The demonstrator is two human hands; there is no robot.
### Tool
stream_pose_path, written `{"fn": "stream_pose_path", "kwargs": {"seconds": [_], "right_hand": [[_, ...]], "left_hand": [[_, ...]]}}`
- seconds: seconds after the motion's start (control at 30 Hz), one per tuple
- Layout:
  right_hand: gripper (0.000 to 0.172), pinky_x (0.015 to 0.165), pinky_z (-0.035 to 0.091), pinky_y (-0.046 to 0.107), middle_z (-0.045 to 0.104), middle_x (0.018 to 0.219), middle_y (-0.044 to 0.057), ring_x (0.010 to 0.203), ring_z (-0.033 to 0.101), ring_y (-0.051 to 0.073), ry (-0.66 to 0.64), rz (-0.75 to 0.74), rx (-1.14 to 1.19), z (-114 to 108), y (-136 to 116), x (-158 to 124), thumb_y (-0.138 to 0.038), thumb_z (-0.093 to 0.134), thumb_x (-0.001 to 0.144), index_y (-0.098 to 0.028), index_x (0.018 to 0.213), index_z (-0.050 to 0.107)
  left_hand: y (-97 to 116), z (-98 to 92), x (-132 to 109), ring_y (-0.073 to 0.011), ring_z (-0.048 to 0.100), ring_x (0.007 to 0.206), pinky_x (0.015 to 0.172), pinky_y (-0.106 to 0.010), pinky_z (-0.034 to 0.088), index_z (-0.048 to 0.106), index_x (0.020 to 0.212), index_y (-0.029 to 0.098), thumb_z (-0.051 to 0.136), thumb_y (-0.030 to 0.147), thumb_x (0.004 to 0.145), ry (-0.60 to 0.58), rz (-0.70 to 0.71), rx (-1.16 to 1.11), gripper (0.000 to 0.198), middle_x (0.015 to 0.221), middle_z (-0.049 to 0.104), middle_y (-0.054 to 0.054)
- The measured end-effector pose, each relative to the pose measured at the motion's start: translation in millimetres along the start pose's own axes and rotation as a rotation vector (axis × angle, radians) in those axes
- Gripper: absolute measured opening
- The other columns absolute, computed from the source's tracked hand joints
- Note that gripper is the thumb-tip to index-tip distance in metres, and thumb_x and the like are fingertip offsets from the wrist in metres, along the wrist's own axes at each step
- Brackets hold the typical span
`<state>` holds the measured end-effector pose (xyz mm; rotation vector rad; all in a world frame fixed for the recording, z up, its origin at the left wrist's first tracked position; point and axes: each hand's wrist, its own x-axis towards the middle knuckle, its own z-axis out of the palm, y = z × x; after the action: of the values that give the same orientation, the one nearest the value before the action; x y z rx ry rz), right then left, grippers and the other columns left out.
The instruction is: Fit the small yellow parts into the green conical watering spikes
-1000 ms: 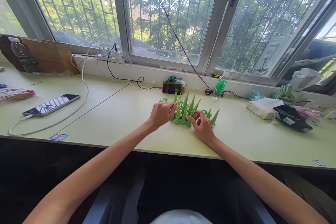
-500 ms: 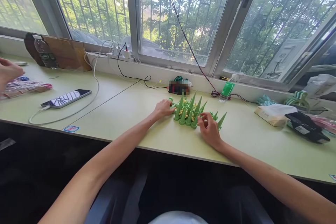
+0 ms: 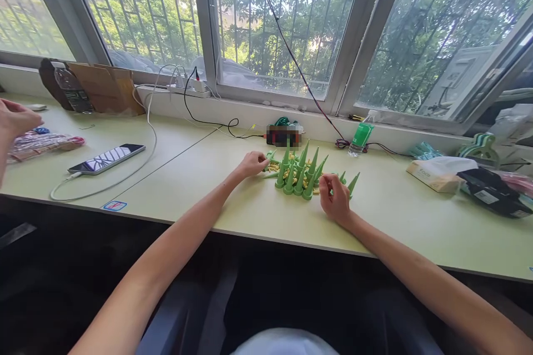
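Note:
A cluster of green plastic cones (image 3: 300, 173) with small yellow pieces among them stands on the pale green table (image 3: 208, 177) by the window. My left hand (image 3: 251, 164) rests at the cluster's left edge with its fingers curled on a green cone lying on its side (image 3: 268, 156). My right hand (image 3: 335, 198) sits at the cluster's right side, fingers pinched together on a small piece that I cannot make out. One more cone (image 3: 353, 182) stands just right of that hand.
A phone (image 3: 106, 158) on a white cable lies to the left. Another person's hand (image 3: 14, 121) is at the far left near a pink packet (image 3: 41, 142). A green bottle (image 3: 360, 138), a tissue pack (image 3: 437, 173) and a black pouch (image 3: 491, 193) lie to the right.
My left hand has slid leftward off the standing cones to the cluster's left edge. My right hand has drawn back a little to the right. The view has shifted slightly.

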<state>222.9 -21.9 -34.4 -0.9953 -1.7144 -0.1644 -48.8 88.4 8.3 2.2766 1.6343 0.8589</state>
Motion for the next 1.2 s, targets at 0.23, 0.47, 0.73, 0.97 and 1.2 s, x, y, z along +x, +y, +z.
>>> {"fn": "stream_pose_path", "kwargs": {"seconds": [0.23,0.47,0.73,0.97,1.2], "right_hand": [[0.02,0.049,0.036,0.026,0.05,0.058,-0.003,0.045,0.041,0.012,-0.113,-0.022,0.042,-0.3,-8.8,4.2,-0.034,0.039,0.098,-0.024,0.082,0.048],[0.023,0.05,0.037,0.026,0.05,0.057,-0.003,0.046,0.041,0.012,-0.105,0.018,0.049,0.1,-9.7,5.7,-0.035,0.041,0.097,-0.024,0.079,0.049],[0.021,0.053,0.039,0.025,0.048,0.055,-0.004,0.046,0.043,0.012,-0.185,-0.005,0.067,3.6,-6.8,2.6,-0.033,0.045,0.095,-0.023,0.08,0.055],[0.02,0.054,0.038,0.024,0.048,0.052,-0.005,0.045,0.043,0.011,-0.279,-0.093,0.083,4.3,-9.3,1.8,-0.029,0.048,0.093,-0.022,0.077,0.057],[0.016,0.052,0.037,0.021,0.048,0.051,-0.006,0.044,0.042,0.009,-0.295,-0.152,0.11,4.5,-9.9,2.8,-0.021,0.049,0.091,-0.02,0.077,0.057]], "left_hand": [[-1.3,-2.1,-2.0,-0.0175,0.063,0.075,0.067,-0.027,0.044,0.061,0.081,0.017,0.059,0.035,0.082,0.023,0.059,0.029,0.018,0.083,0.072,-0.006],[-1.8,-5.1,-3.1,-0.0169,0.064,0.077,0.066,-0.025,0.043,0.063,0.092,0.016,0.063,0.026,0.074,0.002,0.09,0.008,0.02,0.084,0.072,-0.004],[-2.9,-4.6,-2.3,-0.0142,0.056,0.068,0.064,-0.024,0.037,0.074,0.08,0.019,0.063,0.03,0.069,-0.05,0.106,0.138,0.019,0.071,0.067,0.001],[-5.5,-1.6,-2.4,-0.016,0.055,0.068,0.057,-0.026,0.031,0.076,0.072,0.021,0.065,0.032,0.066,-0.078,0.052,0.173,0.017,0.069,0.068,-0.002],[-2.3,-3.1,-2.4,-0.0145,0.049,0.062,0.054,-0.027,0.027,0.07,0.062,0.017,0.064,0.028,0.065,-0.109,0.024,0.182,0.013,0.06,0.062,-0.002]]}}
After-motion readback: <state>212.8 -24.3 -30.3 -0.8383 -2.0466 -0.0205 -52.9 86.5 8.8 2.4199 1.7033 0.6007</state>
